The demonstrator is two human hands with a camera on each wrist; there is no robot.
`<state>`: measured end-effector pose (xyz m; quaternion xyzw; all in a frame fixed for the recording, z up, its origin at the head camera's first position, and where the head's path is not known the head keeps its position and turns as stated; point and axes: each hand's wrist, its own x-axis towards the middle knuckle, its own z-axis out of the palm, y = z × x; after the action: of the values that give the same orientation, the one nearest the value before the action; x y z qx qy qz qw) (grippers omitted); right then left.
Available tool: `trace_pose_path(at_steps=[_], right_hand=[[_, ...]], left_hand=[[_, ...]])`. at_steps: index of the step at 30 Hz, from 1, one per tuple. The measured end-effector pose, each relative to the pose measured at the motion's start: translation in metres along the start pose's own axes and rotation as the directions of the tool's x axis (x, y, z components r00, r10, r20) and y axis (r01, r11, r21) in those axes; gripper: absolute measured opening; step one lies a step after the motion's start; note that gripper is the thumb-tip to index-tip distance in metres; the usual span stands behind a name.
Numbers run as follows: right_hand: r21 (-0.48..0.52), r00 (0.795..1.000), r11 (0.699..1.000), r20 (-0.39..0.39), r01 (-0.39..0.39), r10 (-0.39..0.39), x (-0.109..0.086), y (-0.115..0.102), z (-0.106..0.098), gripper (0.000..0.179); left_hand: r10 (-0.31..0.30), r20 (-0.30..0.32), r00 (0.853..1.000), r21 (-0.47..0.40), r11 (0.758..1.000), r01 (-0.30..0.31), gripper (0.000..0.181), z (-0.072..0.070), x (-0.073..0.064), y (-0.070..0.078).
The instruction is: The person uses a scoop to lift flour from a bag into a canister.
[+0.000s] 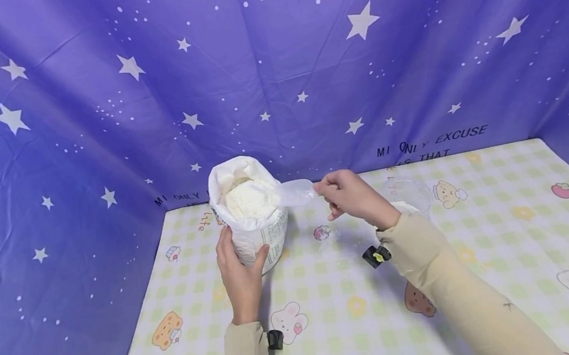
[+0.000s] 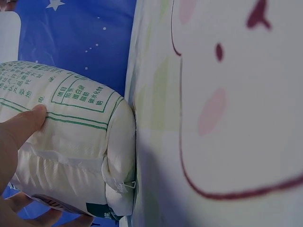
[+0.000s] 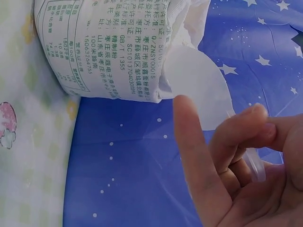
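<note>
Powder [image 1: 246, 201] lies in the bag [image 1: 260, 232] on the tablecloth [image 1: 323, 276], left of the scoop [image 1: 297, 192] and container [image 1: 418, 189], before the curtain [image 1: 271, 72].

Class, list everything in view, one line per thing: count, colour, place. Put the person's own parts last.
Bag: one, white with green print, left of centre
Powder: one heap, off-white, inside the bag
Scoop: one, translucent white, at the bag's mouth
Container: one, clear, right of the scoop
Tablecloth: one, pale green-and-white check with cartoon prints, underneath
Backdrop: one stretch, blue-purple with white stars, behind
Wrist devices: two, black, one per wrist
Sleeves: two, beige, on the forearms
Left grip: one, bare, round the bag
Right grip: one, bare, holding the scoop
</note>
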<state>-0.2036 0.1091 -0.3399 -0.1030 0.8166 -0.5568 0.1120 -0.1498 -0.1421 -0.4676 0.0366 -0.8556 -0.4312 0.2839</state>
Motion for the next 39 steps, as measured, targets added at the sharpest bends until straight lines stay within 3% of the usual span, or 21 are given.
trace_pose_path(at_steps=[18,27,39], right_hand=[[0.076,1.000,0.997,-0.001,-0.006,0.006,0.011,-0.001,0.010,0.030],[0.033,0.999,0.999,0.018,0.041,-0.042,0.016,-0.005,0.017,0.030],[0.010,0.999,0.999,0.031,0.041,-0.042,0.029,-0.010,0.026,0.029]], left_hand=[[0.006,-0.002,1.000,-0.004,1.000,-0.006,0.085,0.001,0.001,-0.001],[0.004,-0.006,1.000,-0.005,1.000,-0.004,0.085,-0.001,-0.001,-0.001],[0.021,-0.012,1.000,-0.003,1.000,-0.021,0.085,0.000,0.000,-0.002]])
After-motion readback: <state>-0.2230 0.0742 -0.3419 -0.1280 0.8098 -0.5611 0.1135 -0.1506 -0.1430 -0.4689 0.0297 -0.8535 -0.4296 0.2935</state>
